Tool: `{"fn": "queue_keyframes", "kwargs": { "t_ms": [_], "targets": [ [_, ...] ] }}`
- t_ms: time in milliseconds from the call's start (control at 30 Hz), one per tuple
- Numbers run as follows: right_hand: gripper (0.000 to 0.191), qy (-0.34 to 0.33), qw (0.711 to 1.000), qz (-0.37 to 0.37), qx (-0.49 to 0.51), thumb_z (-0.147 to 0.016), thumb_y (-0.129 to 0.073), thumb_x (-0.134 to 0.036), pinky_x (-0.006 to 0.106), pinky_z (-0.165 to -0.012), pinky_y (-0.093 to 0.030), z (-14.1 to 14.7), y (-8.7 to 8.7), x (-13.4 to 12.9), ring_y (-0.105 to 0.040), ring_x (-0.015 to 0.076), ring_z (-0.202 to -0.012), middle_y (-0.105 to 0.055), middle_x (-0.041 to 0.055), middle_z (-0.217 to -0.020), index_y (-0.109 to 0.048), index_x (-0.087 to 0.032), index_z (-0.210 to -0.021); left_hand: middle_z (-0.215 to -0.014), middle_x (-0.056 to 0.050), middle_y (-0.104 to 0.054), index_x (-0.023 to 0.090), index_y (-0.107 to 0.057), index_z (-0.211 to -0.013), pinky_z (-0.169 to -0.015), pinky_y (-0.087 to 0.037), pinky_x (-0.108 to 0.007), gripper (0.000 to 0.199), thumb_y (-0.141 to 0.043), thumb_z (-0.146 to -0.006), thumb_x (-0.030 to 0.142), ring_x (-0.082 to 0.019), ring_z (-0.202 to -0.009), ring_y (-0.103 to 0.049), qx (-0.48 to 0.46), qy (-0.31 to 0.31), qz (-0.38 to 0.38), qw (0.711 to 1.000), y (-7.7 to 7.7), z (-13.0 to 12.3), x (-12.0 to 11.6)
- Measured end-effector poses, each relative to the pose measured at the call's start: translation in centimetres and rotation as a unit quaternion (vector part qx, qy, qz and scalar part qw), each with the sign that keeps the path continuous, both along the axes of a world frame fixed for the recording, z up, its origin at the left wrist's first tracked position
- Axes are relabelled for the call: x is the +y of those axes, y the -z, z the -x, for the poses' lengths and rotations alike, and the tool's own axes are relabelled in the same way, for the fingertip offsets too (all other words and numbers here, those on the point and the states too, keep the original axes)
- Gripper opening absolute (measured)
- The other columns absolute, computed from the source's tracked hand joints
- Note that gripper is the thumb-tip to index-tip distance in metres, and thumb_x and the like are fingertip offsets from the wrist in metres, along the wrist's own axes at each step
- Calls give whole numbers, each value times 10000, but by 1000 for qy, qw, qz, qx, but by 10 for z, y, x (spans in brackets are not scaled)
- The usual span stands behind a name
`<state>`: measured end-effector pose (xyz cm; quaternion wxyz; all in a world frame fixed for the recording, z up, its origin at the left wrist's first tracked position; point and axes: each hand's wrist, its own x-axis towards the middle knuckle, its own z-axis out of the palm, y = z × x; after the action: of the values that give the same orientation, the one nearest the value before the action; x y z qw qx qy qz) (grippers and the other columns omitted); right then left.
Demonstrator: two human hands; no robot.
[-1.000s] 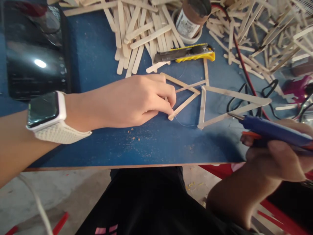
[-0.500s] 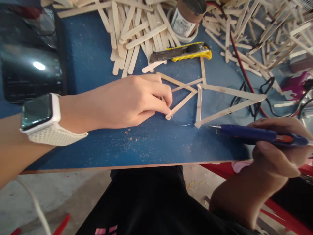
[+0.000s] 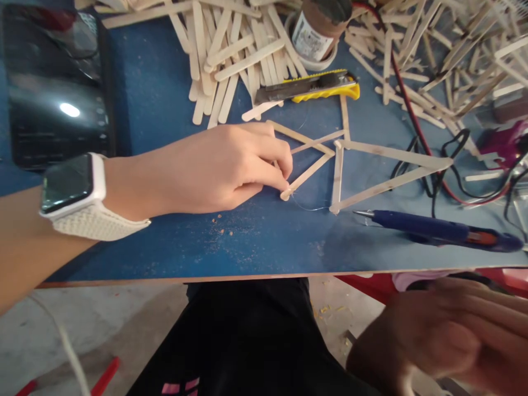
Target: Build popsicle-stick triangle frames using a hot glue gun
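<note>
My left hand, with a watch on its wrist, presses its curled fingers on the left end of a small frame of glued wooden sticks. To the right, a triangle of sticks lies on the blue table. A dark blue glue gun rests near the table's front edge, its metal tip close to the triangle's lower corner. My right hand is below the table edge, away from the glue gun, blurred, with its fingers extended and nothing in them.
Loose sticks and a yellow cutter lie behind the frame, beside a brown jar. More sticks and cables are at right. A black device sits at left.
My right hand has let go of the glue gun and moved down past the table edge. The glue gun now lies on the table. My left hand holds its place.
</note>
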<state>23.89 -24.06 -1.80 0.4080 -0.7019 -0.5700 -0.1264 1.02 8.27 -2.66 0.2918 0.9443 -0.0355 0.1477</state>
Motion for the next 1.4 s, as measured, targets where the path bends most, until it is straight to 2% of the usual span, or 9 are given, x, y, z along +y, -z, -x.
{"fn": "queue_keyframes", "kwargs": {
  "t_ms": [67, 100, 200, 300, 567, 733, 900, 1167, 1400],
  "targets": [
    [130, -65, 995, 11, -68, -872, -908, -317, 463, -592, -634, 25, -1, 26, -742, 252, -682, -784, -7, -801, -825, -362, -962, -1264, -54, -814, 257, -863, -1186, -992, -590, -385, 443, -427, -1128, 211, -242, -1140, -689, 6, 9, -11, 1000, -1, -1, 2],
    [222, -97, 989, 45, -99, -813, -938, -224, 475, -600, -636, 34, -2, 43, -759, 261, -689, -812, -5, -823, -840, -334, -980, -1267, -53, -813, 255, -858, -1193, -1006, -590, -386, 438, -426, -1131, 218, -240, -1149, -683, 5, 13, -15, 1000, -1, -1, 2],
    [312, -118, 980, 109, -116, -851, -904, -101, 501, -875, -670, 48, -2, 94, -793, 290, -982, -855, 62, -1079, -802, -250, -1106, -1277, -49, -809, 261, -847, -1205, -1041, -585, -376, 435, -422, -1134, 199, -225, -1166, -681, -10, 17, -22, 1000, -2, -1, 2],
    [321, -145, 974, 109, -138, -877, -872, -76, 504, -881, -650, 49, -1, 119, -763, 294, -1006, -855, 66, -1106, -801, -255, -1133, -1267, -47, -808, 271, -852, -1181, -1037, -584, -372, 440, -429, -1128, 159, -220, -1151, -698, -24, 7, -18, 1000, 0, -1, 1],
    [365, -136, 975, 91, -150, -884, -849, -34, 421, -747, -586, 50, 2, 119, -728, 237, -839, -846, 4, -918, -818, -287, -1146, -1260, -60, -816, 263, -854, -1193, -1001, -591, -383, 432, -444, -1113, 156, -247, -1169, -710, -19, 6, -31, 999, 1, -1, 0],
    [455, -137, 976, 91, -145, -890, -826, -7, 420, -728, -577, 50, 5, 121, -732, 233, -833, -836, 10, -924, -821, -311, -1229, -1259, -41, -823, 305, -856, -1184, -1006, -601, -369, 425, -451, -1117, 191, -239, -1150, -722, -7, -9, -16, 1000, 0, 0, -1],
    [389, -132, 975, 112, -140, -921, -799, -20, 427, -720, -570, 49, 4, 121, -728, 234, -823, -844, 16, -954, -812, -298, -1193, -1233, -29, -833, 341, -865, -1154, -1022, -607, -368, 424, -476, -1102, 180, -243, -1165, -739, -11, -15, 3, 1000, 1, 0, -2],
    [307, -138, 972, 122, -143, -933, -792, -37, 444, -735, -576, 47, 6, 120, -718, 248, -838, -833, 52, -960, -805, -238, -1164, -1256, -20, -828, 296, -853, -1176, -1025, -576, -325, 396, -478, -1117, 182, -217, -1172, -718, 6, -10, -4, 1000, -2, 0, 0],
    [372, -130, 971, 131, -153, -954, -763, -40, 419, -732, -545, 46, 7, 118, -686, 229, -844, -810, 29, -977, -794, -304, -1213, -1264, -17, -821, 263, -848, -1178, -1012, -577, -328, 373, -483, -1136, 198, -210, -1160, -705, 6, 1, -11, 1000, -5, -1, 0]
  ]
}}
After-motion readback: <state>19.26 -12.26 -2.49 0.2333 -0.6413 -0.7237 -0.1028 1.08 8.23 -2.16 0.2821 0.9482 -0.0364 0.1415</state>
